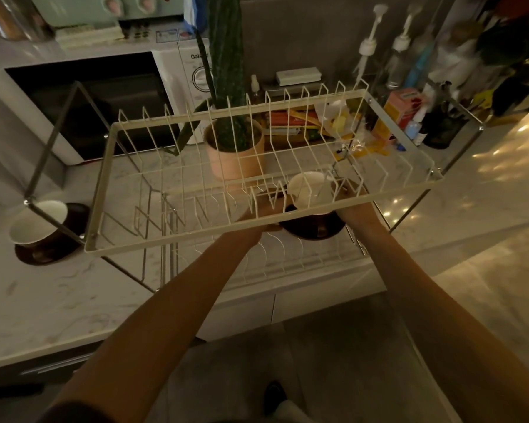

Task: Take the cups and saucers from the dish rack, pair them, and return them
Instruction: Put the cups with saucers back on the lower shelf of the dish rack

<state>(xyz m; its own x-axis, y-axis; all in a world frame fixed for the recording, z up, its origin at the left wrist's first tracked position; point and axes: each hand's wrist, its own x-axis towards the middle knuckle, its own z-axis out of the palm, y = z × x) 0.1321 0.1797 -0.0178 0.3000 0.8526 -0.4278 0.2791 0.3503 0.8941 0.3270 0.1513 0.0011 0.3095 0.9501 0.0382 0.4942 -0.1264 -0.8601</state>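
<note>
Both hands (258, 215) (353, 206) flank saucer (312, 228) bearing cup (309, 190) under rack (177, 242).

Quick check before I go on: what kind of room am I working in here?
Most likely a home kitchen: a microwave stands on a marble-look counter, a two-tier wire dish rack stands in front, and pump bottles line the back wall.

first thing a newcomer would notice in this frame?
Likely the cream wire dish rack spanning mid-frame, with both forearms reaching under its upper tier. There the left hand and right hand flank a white cup on a dark saucer. A second cup and saucer pair sits on the counter, far left.
</note>
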